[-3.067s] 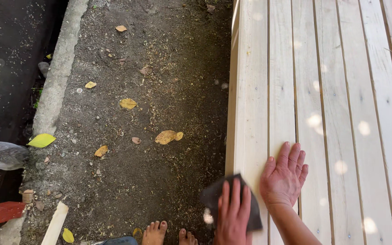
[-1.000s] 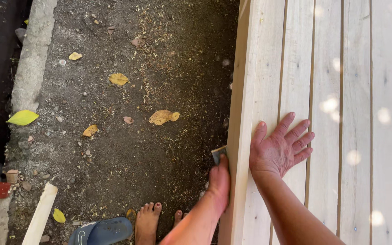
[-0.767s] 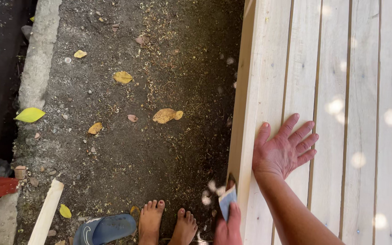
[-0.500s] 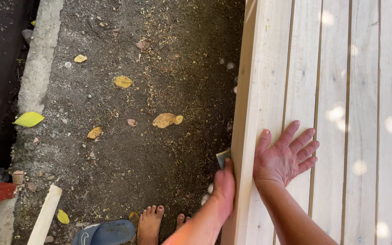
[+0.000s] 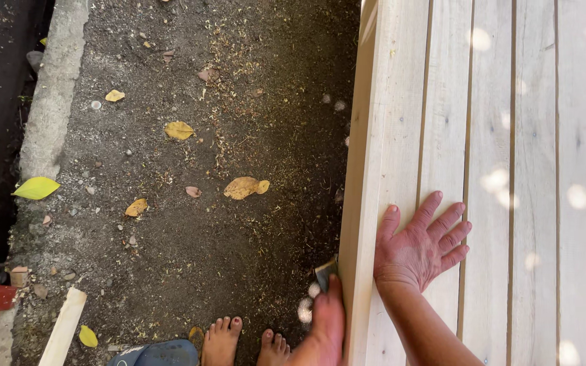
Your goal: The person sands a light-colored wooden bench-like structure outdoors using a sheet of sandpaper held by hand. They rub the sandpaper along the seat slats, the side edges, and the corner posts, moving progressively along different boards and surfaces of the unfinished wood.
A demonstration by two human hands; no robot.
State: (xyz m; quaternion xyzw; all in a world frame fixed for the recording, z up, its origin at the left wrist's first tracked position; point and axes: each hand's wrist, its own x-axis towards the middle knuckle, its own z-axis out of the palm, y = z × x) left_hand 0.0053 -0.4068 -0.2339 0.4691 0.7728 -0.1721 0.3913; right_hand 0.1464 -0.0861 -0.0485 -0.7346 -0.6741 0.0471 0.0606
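- My left hand [image 5: 325,324]: clamped around a small dark folded sanding sheet [image 5: 325,271], pressing it against the side edge of the pale slatted wooden desk [image 5: 534,169], near its lower end in view.
- Sanding sheet: only a corner shows above my fingers; I judge it thin, light and floppy, best pinched flat under the fingers so it does not curl or slip.
- My right hand [image 5: 420,242]: released, fingers spread, palm flat on the desk's outermost slats, holding nothing.
- Desk: stiff unfinished boards with narrow gaps, dappled with light; probably heavy and rough along the edge.
- My bare feet [image 5: 240,341]: on dark dusty ground, beside a blue sandal [image 5: 156,354].
- Ground: strewn with yellow fallen leaves [image 5: 245,186] and sawdust; a pale wood offcut [image 5: 62,330] lies at lower left.
- Packages, labels, signs: none visible.
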